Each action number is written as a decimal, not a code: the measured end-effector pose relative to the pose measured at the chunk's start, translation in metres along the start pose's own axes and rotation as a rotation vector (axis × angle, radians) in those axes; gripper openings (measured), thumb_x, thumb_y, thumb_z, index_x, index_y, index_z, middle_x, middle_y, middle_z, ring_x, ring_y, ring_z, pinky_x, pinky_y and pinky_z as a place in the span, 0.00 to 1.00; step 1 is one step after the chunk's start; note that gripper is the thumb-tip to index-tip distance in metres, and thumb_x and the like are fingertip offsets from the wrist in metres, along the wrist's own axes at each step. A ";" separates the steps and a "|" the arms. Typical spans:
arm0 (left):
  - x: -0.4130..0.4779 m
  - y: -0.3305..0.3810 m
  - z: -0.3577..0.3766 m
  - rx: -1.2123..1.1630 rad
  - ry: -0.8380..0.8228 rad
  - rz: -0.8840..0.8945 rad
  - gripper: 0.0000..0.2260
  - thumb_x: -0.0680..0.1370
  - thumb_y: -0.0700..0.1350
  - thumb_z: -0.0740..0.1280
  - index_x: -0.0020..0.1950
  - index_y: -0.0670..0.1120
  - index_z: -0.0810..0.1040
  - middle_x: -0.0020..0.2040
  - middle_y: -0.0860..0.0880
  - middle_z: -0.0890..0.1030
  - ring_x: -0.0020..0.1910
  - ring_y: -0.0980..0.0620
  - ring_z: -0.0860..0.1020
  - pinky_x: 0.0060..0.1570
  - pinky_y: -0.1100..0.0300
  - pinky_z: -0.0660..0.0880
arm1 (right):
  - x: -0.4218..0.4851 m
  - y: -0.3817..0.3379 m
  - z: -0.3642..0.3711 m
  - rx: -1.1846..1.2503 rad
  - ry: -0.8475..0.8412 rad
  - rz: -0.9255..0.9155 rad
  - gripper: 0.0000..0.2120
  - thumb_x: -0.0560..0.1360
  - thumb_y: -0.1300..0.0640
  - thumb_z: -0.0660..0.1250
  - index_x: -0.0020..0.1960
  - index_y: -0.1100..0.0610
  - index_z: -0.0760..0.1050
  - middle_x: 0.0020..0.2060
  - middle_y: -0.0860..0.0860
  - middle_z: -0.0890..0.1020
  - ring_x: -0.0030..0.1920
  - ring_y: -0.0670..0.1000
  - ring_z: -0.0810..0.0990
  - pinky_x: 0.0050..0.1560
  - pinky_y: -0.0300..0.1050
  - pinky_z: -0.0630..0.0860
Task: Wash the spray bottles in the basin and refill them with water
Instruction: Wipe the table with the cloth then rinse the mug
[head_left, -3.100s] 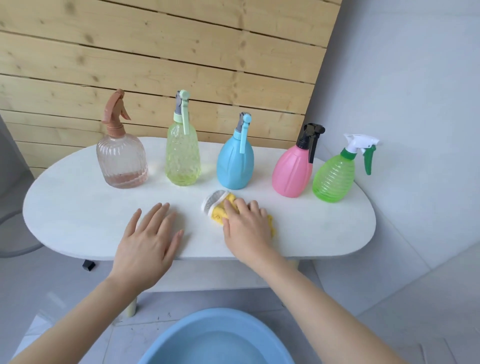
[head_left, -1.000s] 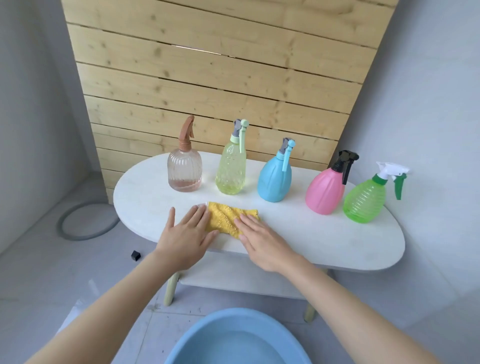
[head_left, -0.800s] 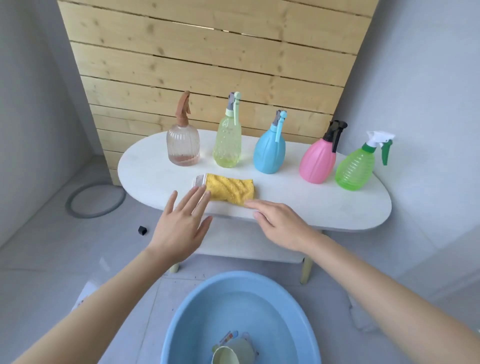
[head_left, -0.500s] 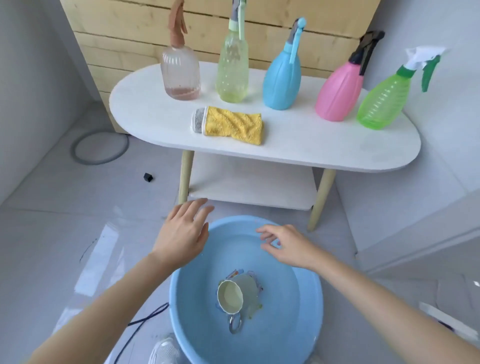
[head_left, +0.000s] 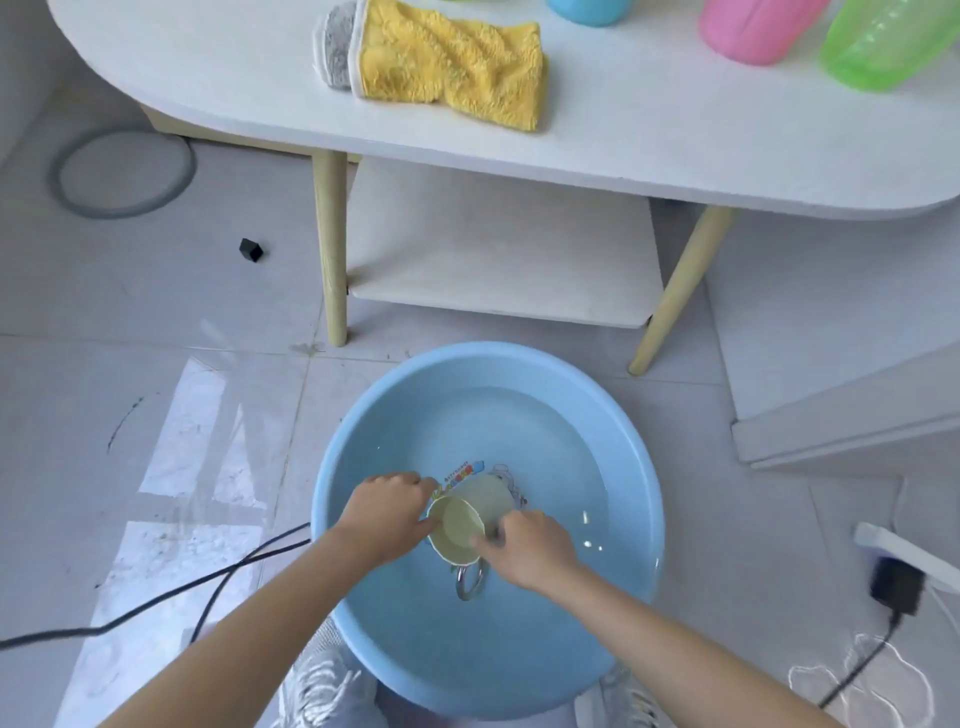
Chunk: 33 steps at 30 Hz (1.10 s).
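A light blue basin (head_left: 631, 467) holding water sits on the floor before the table. A pale green cup (head_left: 460, 527) with a metal handle lies on its side in the water. My left hand (head_left: 387, 512) grips the cup's rim from the left. My right hand (head_left: 527, 543) holds the rim from the right. On the white table (head_left: 649, 130) only the bottoms of the blue bottle (head_left: 587, 6), pink bottle (head_left: 753, 28) and green bottle (head_left: 883, 49) show at the top edge.
A yellow cloth (head_left: 452, 62) with a grey end lies on the table. Under the tabletop are a lower shelf (head_left: 498, 249) and wooden legs. A black cable (head_left: 156, 597) runs over the floor at left, a plug (head_left: 896, 590) at right, a grey ring (head_left: 122, 174) far left.
The view has tilted down from the table to the basin. Both hands have left the cloth, dropped into the water and taken hold of the cup.
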<state>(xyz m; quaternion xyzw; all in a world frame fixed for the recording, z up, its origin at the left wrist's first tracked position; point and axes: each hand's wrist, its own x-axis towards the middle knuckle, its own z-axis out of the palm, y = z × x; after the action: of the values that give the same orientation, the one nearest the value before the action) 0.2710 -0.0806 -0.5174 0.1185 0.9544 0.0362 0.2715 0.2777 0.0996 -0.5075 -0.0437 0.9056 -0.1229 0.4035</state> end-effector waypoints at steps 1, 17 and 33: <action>0.005 0.003 0.006 0.007 -0.027 -0.025 0.20 0.81 0.56 0.57 0.71 0.49 0.66 0.62 0.49 0.75 0.61 0.46 0.74 0.56 0.57 0.69 | 0.003 0.002 0.003 0.034 0.006 0.018 0.23 0.77 0.44 0.59 0.29 0.55 0.60 0.27 0.49 0.67 0.38 0.57 0.70 0.27 0.43 0.57; 0.013 0.030 0.013 -0.728 -0.026 -0.220 0.41 0.77 0.46 0.64 0.77 0.50 0.35 0.44 0.45 0.79 0.43 0.46 0.78 0.42 0.55 0.75 | 0.009 0.026 0.014 0.313 0.640 -0.238 0.05 0.74 0.63 0.60 0.46 0.61 0.74 0.23 0.46 0.60 0.27 0.52 0.61 0.29 0.45 0.63; -0.033 0.018 -0.050 -0.571 0.622 0.143 0.43 0.62 0.35 0.77 0.65 0.58 0.54 0.52 0.44 0.80 0.42 0.44 0.80 0.38 0.50 0.78 | -0.033 0.027 -0.031 0.059 0.912 -0.657 0.01 0.74 0.62 0.58 0.44 0.57 0.67 0.55 0.47 0.73 0.36 0.54 0.76 0.30 0.47 0.74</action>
<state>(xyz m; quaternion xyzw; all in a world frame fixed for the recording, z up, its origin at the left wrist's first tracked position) 0.2760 -0.0719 -0.4555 0.0881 0.9319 0.3517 -0.0107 0.2776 0.1373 -0.4708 -0.2544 0.9234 -0.2739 -0.0872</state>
